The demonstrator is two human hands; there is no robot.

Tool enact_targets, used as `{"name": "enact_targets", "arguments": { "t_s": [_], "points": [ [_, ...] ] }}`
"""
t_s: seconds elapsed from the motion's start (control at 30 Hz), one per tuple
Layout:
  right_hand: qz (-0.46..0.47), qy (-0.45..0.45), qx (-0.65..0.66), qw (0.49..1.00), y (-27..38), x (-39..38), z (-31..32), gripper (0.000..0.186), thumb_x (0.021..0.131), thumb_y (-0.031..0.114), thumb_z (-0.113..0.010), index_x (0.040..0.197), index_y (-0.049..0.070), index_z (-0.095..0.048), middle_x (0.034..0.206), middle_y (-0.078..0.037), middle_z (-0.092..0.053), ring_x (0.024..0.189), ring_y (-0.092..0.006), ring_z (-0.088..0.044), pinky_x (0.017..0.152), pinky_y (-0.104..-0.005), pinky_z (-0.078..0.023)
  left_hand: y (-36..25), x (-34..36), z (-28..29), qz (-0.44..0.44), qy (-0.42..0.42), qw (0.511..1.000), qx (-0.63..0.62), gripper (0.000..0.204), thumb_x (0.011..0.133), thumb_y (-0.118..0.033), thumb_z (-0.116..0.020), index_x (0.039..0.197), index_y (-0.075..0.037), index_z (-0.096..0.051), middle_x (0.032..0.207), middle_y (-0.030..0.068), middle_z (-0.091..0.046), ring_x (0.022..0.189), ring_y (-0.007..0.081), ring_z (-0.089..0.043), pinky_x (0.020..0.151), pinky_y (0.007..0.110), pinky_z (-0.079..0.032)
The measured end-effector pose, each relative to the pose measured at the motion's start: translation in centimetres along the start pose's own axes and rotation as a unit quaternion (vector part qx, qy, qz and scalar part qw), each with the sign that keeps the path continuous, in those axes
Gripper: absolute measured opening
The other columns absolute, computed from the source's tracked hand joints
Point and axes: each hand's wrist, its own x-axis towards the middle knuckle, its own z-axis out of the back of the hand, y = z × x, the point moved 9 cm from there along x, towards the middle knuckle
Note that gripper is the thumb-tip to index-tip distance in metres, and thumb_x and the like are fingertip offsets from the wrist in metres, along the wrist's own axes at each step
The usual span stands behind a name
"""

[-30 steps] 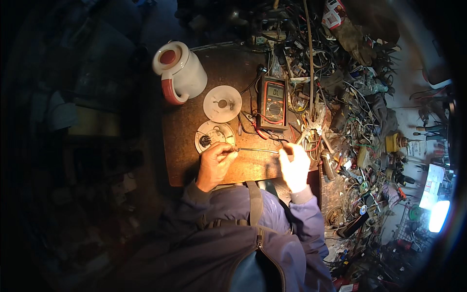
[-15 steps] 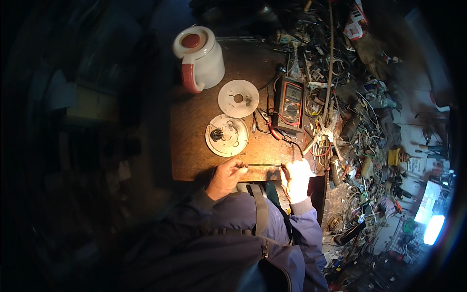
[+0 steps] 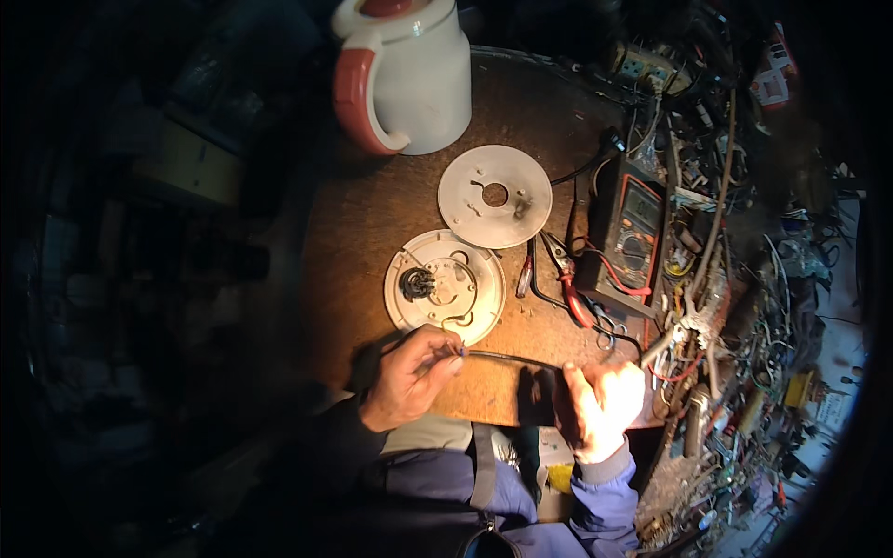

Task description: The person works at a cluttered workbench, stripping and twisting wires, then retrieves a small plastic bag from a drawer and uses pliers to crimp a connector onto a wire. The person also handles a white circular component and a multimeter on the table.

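Note:
A dark cable point(image 3: 510, 357) runs between my hands above the wooden tabletop point(image 3: 358, 214) near its front edge. My left hand point(image 3: 409, 381) pinches the cable's end; my right hand point(image 3: 600, 405) grips it farther right. Just beyond them lies a round white base point(image 3: 479, 293) with a black central connector point(image 3: 418, 283) and internal wiring. A white disc point(image 3: 456, 195) with a centre hole sits behind it. To their right are red-handled pliers point(image 3: 577, 302), a small screwdriver point(image 3: 524, 279), scissors point(image 3: 609, 335) and a black-and-orange multimeter point(image 3: 633, 232) with leads.
A white kettle point(image 3: 423, 93) with a red handle stands at the back left of the tabletop. A dense tangle of wires point(image 3: 744, 335) and parts covers the right side, with a power strip point(image 3: 646, 67) at the back and an upright cluttered tool point(image 3: 693, 316) beside the multimeter.
The view has shifted, bringing the tabletop items nearer and rightward in the picture. Both my hands still hold the cable, slightly lower in the picture than a second ago.

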Motion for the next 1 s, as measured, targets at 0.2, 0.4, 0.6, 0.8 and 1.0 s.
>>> {"name": "enact_targets", "arguments": {
  "t_s": [0.2,0.4,0.6,0.8,1.0],
  "points": [
    [0.076,-0.017,-0.078,0.994,1.8,-2.3,-2.3,0.029,0.068,0.012,-0.079,0.096,0.011,-0.073,0.089,-0.001,-0.060,0.077,-0.0204,-0.056,0.082,-0.0422,-0.045,0.4,-0.6,1.4,-0.041,0.024,0.995,0.084,0.012,0.095,0.004,-0.062,0.105,0.006,-0.056,0.106,0.0177,-0.066,0.086,0.0146,-0.067,0.073,0.027,-0.059],
    [0.064,-0.068,-0.194,0.976,3.9,-3.1,-4.0,0.023,0.072,0.010,-0.070,0.095,0.007,-0.069,0.087,-0.007,-0.057,0.092,-0.0261,-0.058,0.104,-0.0542,-0.043,-1.5,-0.2,2.6,-0.243,0.011,0.939,0.244,0.014,0.088,-0.010,-0.074,0.096,0.002,-0.073,0.101,0.0102,-0.067,0.073,0.0082,-0.058,0.061,0.022,-0.047],
    [0.024,0.079,-0.098,0.992,6.7,1.1,-6.9,0.031,0.078,0.006,-0.065,0.108,0.001,-0.065,0.092,-0.017,-0.065,0.096,-0.0344,-0.065,0.089,-0.0470,-0.051,-3.3,1.9,3.4,-0.276,0.037,0.954,0.114,0.011,0.092,0.000,-0.070,0.102,0.004,-0.072,0.094,0.0063,-0.070,0.088,0.0102,-0.068,0.076,0.025,-0.056],
    [-0.039,0.141,0.292,0.945,2.0,5.6,-11.1,0.031,0.100,0.022,-0.064,0.109,-0.007,-0.066,0.083,-0.014,-0.069,0.072,-0.0155,-0.064,0.062,-0.0326,-0.052,-3.6,5.0,2.5,-0.237,0.136,0.960,0.055,0.016,0.091,-0.003,-0.074,0.106,0.001,-0.071,0.094,0.0026,-0.070,0.083,0.0057,-0.064,0.074,0.021,-0.054],
    [-0.245,0.104,0.505,0.821,0.1,6.5,-14.3,0.020,0.097,0.020,-0.070,0.095,0.000,-0.068,0.072,0.001,-0.060,0.061,-0.0066,-0.055,0.053,-0.0230,-0.044,-3.2,6.4,3.9,-0.282,0.135,0.944,0.106,0.021,0.091,-0.003,-0.073,0.112,0.002,-0.069,0.107,0.0056,-0.069,0.090,0.0089,-0.065,0.081,0.024,-0.055]
  ]
}}
